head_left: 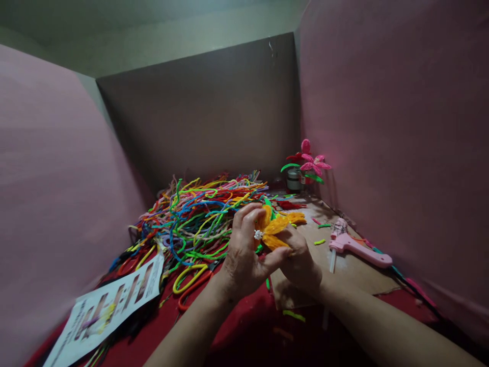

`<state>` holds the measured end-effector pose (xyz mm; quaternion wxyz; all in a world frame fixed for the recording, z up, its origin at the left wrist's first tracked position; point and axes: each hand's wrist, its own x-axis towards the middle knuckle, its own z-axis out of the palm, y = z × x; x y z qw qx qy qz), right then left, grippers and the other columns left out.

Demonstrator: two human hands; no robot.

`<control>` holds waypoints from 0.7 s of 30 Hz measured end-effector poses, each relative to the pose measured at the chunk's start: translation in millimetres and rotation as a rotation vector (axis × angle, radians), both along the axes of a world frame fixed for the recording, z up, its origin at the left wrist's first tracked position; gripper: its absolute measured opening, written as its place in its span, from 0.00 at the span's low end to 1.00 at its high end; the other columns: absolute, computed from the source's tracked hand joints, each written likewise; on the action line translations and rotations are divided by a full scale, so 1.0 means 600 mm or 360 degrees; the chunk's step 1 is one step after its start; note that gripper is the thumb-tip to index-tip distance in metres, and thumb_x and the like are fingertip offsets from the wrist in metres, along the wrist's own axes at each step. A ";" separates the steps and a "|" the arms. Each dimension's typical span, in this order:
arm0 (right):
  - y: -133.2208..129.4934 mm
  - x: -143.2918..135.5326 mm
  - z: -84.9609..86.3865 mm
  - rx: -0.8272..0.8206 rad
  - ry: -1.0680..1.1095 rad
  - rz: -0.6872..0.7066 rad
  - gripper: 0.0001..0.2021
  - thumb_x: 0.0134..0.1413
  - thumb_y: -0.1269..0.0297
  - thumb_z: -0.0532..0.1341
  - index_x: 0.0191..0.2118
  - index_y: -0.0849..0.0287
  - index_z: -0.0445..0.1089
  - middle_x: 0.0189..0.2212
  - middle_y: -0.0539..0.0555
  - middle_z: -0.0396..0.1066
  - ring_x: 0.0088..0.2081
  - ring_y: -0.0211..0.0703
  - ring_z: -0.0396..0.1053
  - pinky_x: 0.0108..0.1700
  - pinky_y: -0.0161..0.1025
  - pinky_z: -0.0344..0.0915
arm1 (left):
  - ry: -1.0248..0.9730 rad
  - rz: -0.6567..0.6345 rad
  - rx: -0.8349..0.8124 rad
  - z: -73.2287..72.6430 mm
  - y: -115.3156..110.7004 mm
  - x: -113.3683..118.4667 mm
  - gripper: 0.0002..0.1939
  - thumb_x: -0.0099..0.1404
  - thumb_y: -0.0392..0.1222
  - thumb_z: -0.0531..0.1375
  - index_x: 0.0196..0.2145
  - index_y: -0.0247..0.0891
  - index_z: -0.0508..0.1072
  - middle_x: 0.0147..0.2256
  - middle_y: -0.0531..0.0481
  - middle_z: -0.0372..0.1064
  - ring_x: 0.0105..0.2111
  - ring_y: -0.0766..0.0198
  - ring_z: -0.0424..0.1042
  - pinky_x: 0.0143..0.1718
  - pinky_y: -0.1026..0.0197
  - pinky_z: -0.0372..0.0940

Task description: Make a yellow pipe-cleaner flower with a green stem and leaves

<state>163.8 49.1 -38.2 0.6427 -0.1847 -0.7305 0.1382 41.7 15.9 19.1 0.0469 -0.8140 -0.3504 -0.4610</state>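
Observation:
An orange pipe-cleaner flower with a small white centre is held up between my two hands, its face turned to the left. My left hand curls around its petals, with the fingers at the upper petal and the thumb against the lower one. Behind and below the petals, my right hand is closed at the flower's base; its fingertips are mostly hidden. A bit of green pipe cleaner shows just above the flower.
A large heap of coloured pipe cleaners lies behind my left hand. Scissors and a printed sheet are at left. At right, a pink glue gun rests on a brown board. Pink pipe-cleaner flowers stand at the back.

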 end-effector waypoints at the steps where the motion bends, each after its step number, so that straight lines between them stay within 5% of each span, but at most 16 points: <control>1: 0.001 0.000 -0.001 0.0005 0.0006 0.0011 0.10 0.56 0.60 0.52 0.40 0.56 0.66 0.35 0.56 0.69 0.39 0.47 0.66 0.41 0.45 0.63 | -0.0001 -0.0005 0.0006 0.000 0.001 0.000 0.29 0.52 0.45 0.62 0.49 0.38 0.56 0.49 0.39 0.56 0.51 0.53 0.57 0.51 0.48 0.57; 13: 0.007 0.001 -0.009 -0.0057 0.0057 0.0071 0.11 0.55 0.59 0.53 0.42 0.55 0.66 0.37 0.56 0.69 0.39 0.46 0.66 0.41 0.45 0.64 | -0.0056 -0.0056 -0.0055 -0.002 0.011 0.001 0.31 0.51 0.47 0.63 0.50 0.38 0.56 0.48 0.41 0.57 0.50 0.55 0.58 0.50 0.50 0.58; 21: 0.009 0.001 -0.005 -0.0138 0.0089 0.0061 0.16 0.51 0.50 0.55 0.39 0.55 0.69 0.34 0.55 0.70 0.37 0.47 0.66 0.38 0.43 0.64 | -0.0084 0.0035 0.0038 0.001 -0.002 -0.011 0.42 0.48 0.54 0.63 0.56 0.40 0.51 0.55 0.38 0.50 0.56 0.49 0.51 0.55 0.46 0.51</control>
